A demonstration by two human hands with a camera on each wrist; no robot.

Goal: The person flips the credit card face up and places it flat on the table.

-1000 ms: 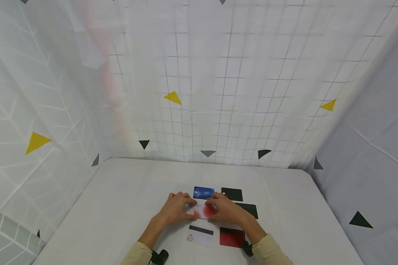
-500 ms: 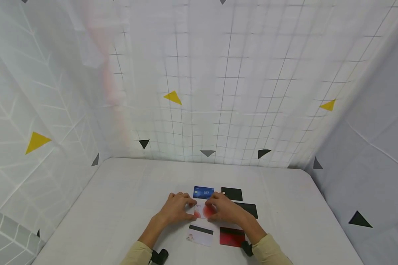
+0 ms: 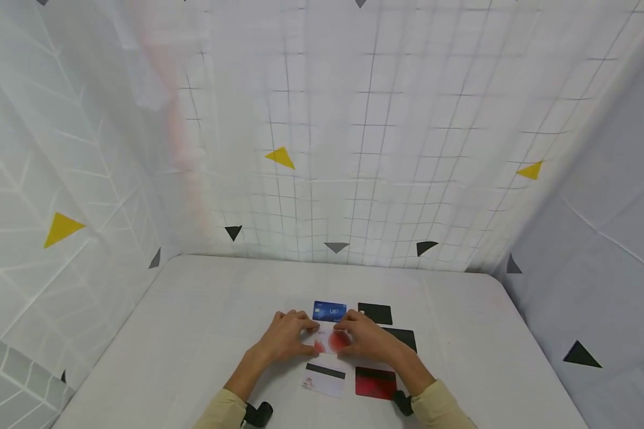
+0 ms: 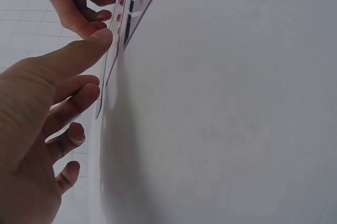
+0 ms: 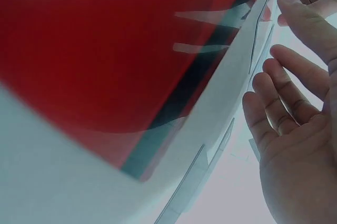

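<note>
A white card with red circles lies on the white table, in the middle of several flat cards. My left hand holds its left part between forefinger and thumb, at the far and near edges. Opposite, my right hand holds the card the same way on the right, covering that end. The left wrist view shows the left thumb right at the card's edge. In the right wrist view, the other fingers of the right hand are loosely bent above the table.
Beyond the hands lie a blue VIP card and a black card. Another black card is partly behind the right hand. Nearer are a white magnetic-stripe card and a red card. A patterned white sheet hangs behind the table.
My right hand has shifted very slightly to the right along the card. The left hand and the surrounding cards look unchanged.
</note>
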